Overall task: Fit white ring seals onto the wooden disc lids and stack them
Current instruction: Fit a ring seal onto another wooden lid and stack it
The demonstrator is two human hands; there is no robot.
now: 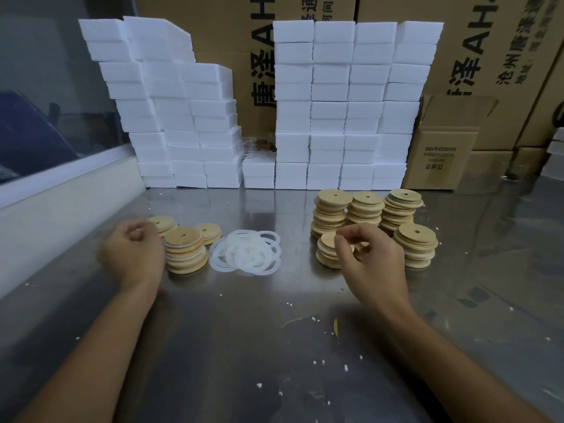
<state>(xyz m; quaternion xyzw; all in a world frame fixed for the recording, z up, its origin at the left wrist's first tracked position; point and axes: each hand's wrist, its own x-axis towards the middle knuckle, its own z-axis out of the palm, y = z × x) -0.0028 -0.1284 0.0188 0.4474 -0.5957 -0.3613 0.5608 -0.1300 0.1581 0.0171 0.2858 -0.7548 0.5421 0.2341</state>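
Two bare hands over a steel table (232, 331), seen from above and behind.

Left hand (131, 254) at about 9 o'clock from the table's middle, blurred, fingers curled into a loose fist; cannot tell whether anything sits inside that grip. Just beside it toward 3 o'clock, a short stack of sealed lids (184, 254), white ring edges showing between the wooden layers. Two lower stacks behind that: one at 11 o'clock (161, 225), partly hidden by the left hand, one at 1 o'clock (210, 232).

Loose pile of white ring seals (245, 252) flat on the table between the two hands, overlapping one another, just right of the sealed stack.

Right hand (369, 257) at about 3 o'clock from the rings, thumb and fingers curled and pinching the edge of the top wooden disc lid (328, 242) on a low stack (326, 257). Grip clamped on that lid, which sits level on the pile.

Four taller stacks of bare lids round the right hand: three in a row at 12 o'clock (331, 213), (366, 210), (401, 209), one at 2 o'clock (416, 248), each top disc with a small centre hole.

Along the far edge, two walls of white foam blocks (345, 117), brown cartons (442, 154) behind and to the right. White crumbs (314, 319) scattered on the near table.
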